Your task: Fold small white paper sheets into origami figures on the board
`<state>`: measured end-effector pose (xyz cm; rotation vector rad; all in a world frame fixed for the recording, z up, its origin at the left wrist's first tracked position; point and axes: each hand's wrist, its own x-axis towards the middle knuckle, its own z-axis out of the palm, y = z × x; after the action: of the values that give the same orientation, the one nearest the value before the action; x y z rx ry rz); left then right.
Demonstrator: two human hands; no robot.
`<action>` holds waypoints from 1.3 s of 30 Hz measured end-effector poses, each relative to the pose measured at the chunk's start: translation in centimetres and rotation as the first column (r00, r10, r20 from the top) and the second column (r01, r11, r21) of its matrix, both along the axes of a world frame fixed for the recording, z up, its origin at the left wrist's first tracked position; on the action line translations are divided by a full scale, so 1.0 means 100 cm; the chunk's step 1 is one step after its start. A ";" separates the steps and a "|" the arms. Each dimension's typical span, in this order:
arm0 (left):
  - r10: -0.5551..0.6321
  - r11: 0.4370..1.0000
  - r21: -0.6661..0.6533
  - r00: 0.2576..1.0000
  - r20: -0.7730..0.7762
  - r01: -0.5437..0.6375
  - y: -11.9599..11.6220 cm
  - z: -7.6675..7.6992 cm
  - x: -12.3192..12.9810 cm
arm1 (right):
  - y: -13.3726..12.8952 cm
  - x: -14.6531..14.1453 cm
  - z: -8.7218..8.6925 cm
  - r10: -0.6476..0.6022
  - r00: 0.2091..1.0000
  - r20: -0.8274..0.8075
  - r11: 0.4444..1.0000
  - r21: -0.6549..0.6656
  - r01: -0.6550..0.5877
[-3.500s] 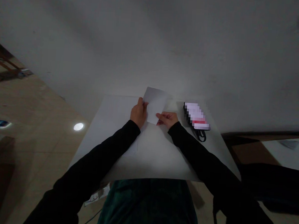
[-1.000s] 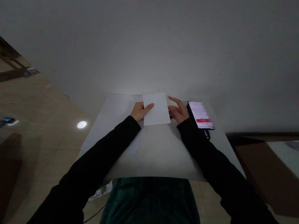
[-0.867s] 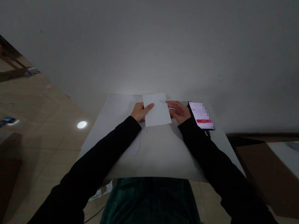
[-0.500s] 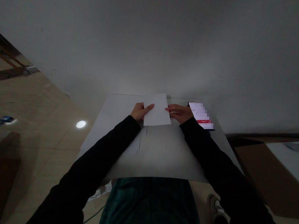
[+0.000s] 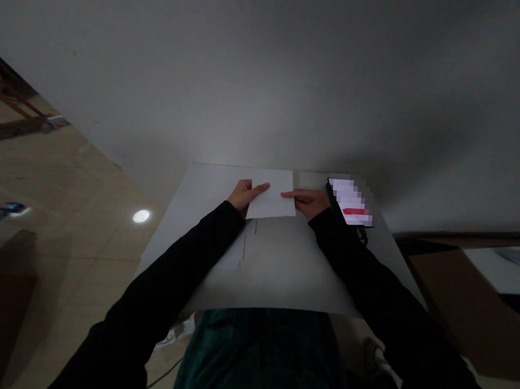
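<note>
White paper sheet (image 5: 272, 194) lies flat at 12 o'clock on the pale board (image 5: 281, 284), left hand (image 5: 243, 196) and right hand (image 5: 311, 202) apart, each resting one digit on it, not clamping; light, even pressure should keep it square, clear of the phone (image 5: 350, 203) at 1 o'clock.

A white paper sheet (image 5: 272, 194) lies between the left hand (image 5: 244, 195) and right hand (image 5: 311, 202); a black smartphone (image 5: 350, 202) blocks the right's outward path.
</note>
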<state>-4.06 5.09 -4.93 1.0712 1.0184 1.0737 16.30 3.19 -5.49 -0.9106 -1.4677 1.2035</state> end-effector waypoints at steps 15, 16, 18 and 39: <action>-0.016 0.916 0.380 0.960 -0.279 0.126 -0.001 0.027 -0.004 | 0.008 0.010 0.002 -0.114 0.992 -0.063 0.993 0.036 0.116; -0.006 0.910 0.392 0.948 -0.318 0.137 -0.003 0.031 -0.002 | 0.008 0.011 0.003 -0.147 0.989 -0.023 0.987 0.056 0.148; 0.000 0.893 0.418 0.928 -0.373 0.169 -0.008 0.037 0.001 | 0.007 0.014 0.006 -0.226 0.973 0.051 0.969 0.112 0.220; 0.264 0.800 0.584 0.955 -0.135 -0.139 -0.025 0.033 0.027 | -0.005 0.009 0.027 -0.443 0.896 0.004 0.670 0.665 0.329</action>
<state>-1.34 2.63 -1.63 1.6159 1.0181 1.5251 17.16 2.72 -2.81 -0.7770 -1.5638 0.2426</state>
